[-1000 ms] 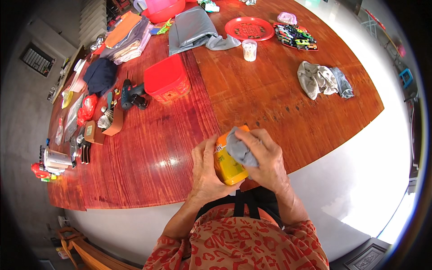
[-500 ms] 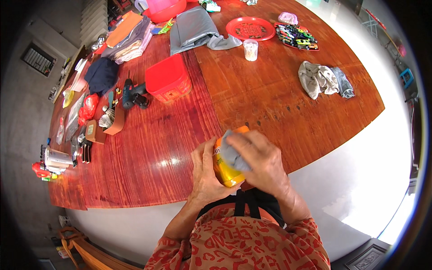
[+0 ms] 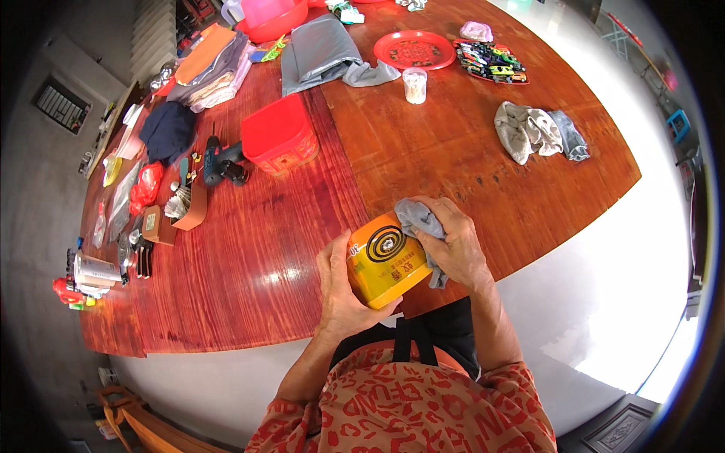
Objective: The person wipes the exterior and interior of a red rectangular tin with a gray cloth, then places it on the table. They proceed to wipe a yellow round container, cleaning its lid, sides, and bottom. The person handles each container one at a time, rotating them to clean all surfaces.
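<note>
A yellow and orange mosquito coil box [image 3: 375, 276], printed with a black spiral, is held tilted over the table's near edge. My left hand [image 3: 337, 291] is closed around its left side, thumb along the edge and fingers beneath. Bunched in my right hand [image 3: 458, 249] is a grey cloth [image 3: 420, 219], pressed against the box's upper right corner. A loose end of the cloth hangs below that hand, beside the box.
A red lidded tub [image 3: 280, 134] and a cordless drill [image 3: 223, 162] stand beyond my left hand. Farther off are a red tray [image 3: 414, 48], a white cup [image 3: 414, 87] and a plate of toy cars [image 3: 491, 62]. Crumpled cloths [image 3: 529, 133] lie at the right.
My right hand with the cloth has moved off the box's face to its upper right edge. The box has turned so its printed face shows more fully.
</note>
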`<state>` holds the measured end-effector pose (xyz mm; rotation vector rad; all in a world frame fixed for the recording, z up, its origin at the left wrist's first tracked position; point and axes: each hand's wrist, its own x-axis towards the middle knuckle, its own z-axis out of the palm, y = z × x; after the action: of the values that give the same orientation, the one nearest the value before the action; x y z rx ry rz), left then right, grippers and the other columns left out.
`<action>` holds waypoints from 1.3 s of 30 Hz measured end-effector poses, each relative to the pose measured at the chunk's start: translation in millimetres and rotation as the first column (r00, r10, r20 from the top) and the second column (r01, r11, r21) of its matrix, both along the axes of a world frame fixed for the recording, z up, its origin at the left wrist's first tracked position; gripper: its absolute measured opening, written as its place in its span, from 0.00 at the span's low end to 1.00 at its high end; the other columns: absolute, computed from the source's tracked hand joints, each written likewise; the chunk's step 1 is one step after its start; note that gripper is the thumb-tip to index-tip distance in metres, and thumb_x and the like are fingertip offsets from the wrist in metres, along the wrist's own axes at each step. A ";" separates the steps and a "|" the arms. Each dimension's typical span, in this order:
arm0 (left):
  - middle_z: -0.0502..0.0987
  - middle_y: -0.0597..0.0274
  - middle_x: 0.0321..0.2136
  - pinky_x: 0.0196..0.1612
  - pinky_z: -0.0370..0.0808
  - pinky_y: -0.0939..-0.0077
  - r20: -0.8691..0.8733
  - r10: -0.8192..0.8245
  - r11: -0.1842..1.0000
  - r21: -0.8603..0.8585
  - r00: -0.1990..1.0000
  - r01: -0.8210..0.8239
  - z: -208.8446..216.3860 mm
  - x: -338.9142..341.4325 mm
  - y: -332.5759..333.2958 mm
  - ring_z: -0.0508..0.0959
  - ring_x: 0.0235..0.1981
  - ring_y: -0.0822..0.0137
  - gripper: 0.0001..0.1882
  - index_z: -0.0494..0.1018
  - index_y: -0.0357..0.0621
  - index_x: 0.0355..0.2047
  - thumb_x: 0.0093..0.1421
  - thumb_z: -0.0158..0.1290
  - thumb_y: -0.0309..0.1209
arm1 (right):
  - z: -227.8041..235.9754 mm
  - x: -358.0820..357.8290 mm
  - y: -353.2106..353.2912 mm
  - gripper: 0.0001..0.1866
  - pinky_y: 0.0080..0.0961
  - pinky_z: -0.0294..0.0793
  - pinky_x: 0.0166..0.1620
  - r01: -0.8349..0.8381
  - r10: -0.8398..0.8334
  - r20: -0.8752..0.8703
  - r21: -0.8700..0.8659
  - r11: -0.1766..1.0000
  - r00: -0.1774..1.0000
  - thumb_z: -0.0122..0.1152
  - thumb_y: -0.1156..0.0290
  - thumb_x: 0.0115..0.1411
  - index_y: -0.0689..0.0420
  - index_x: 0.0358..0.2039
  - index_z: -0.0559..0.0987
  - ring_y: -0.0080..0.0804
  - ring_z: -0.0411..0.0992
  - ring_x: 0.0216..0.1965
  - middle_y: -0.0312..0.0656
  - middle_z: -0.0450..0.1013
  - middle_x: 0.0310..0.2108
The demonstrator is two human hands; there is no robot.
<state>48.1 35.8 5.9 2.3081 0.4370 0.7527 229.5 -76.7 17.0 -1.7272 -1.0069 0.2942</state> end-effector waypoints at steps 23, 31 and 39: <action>0.60 0.46 0.53 0.58 0.65 0.57 0.032 0.043 0.997 -0.069 0.999 -0.040 -4.8 0.4 0.5 0.63 0.56 0.50 0.61 0.50 0.38 0.65 0.32 0.75 0.30 | 7.2 -27.7 -31.8 0.26 0.31 0.76 0.44 0.030 -0.029 -0.025 0.044 0.999 0.999 0.61 0.83 0.48 0.60 0.51 0.76 0.42 0.76 0.40 0.46 0.72 0.39; 0.60 0.47 0.51 0.57 0.65 0.56 0.079 0.045 0.996 -0.080 0.996 -0.038 -16.5 -7.2 5.6 0.64 0.54 0.50 0.62 0.50 0.39 0.65 0.32 0.75 0.31 | 1.1 -38.9 -27.2 0.26 0.35 0.79 0.39 0.081 -0.094 0.142 0.091 0.993 0.985 0.66 0.78 0.47 0.56 0.51 0.76 0.46 0.77 0.38 0.46 0.72 0.39; 0.61 0.48 0.50 0.56 0.65 0.57 0.086 0.020 0.993 -0.118 0.996 -0.010 -20.1 -12.4 8.0 0.66 0.51 0.52 0.62 0.49 0.37 0.65 0.32 0.74 0.31 | 14.3 -61.1 -24.2 0.30 0.35 0.81 0.37 0.014 -0.056 0.364 0.117 0.993 0.930 0.68 0.77 0.44 0.55 0.51 0.76 0.45 0.77 0.37 0.45 0.71 0.40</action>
<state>35.7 43.7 -14.1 2.1563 0.4477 0.8105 168.4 -100.9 31.4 -1.7290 -1.2346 -0.1153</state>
